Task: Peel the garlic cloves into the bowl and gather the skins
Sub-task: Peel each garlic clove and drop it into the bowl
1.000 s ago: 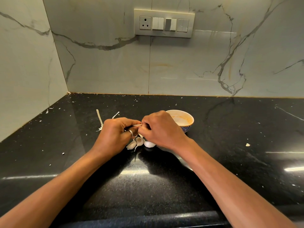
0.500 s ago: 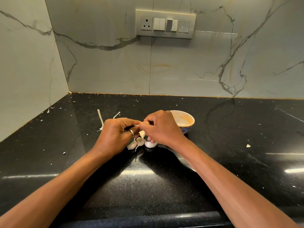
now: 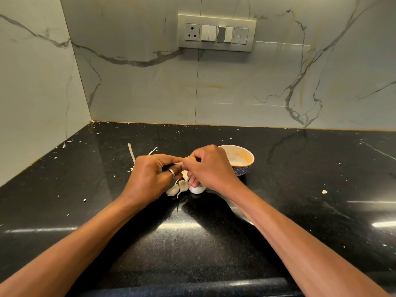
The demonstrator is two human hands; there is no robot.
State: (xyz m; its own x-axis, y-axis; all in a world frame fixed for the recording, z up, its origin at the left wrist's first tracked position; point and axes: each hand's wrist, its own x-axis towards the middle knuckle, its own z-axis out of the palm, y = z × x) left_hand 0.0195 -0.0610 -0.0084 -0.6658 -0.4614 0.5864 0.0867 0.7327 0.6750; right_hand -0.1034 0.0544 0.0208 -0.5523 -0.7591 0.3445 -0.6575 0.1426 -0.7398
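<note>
1. The left hand (image 3: 150,177) and right hand (image 3: 212,168) meet just above the counter (image 3: 192,243). Their fingers are curled, and each hand pinches one end of a thin pale strip (image 3: 178,163) stretched between them.
2. Just below the strip a pale lump (image 3: 184,174) shows between the fingers. It is probably a clove, but the hands hide most of it.
3. Three cloves (image 3: 183,185) lie together on the counter under the hands, and the right fingers cover part of the whitest one.
4. The bowl (image 3: 243,169) stands just behind the right hand, which hides its left rim.
5. Loose skins (image 3: 130,152) lie behind the left hand, partly hidden.
6. Both forearms are cut off at the bottom edge.
</note>
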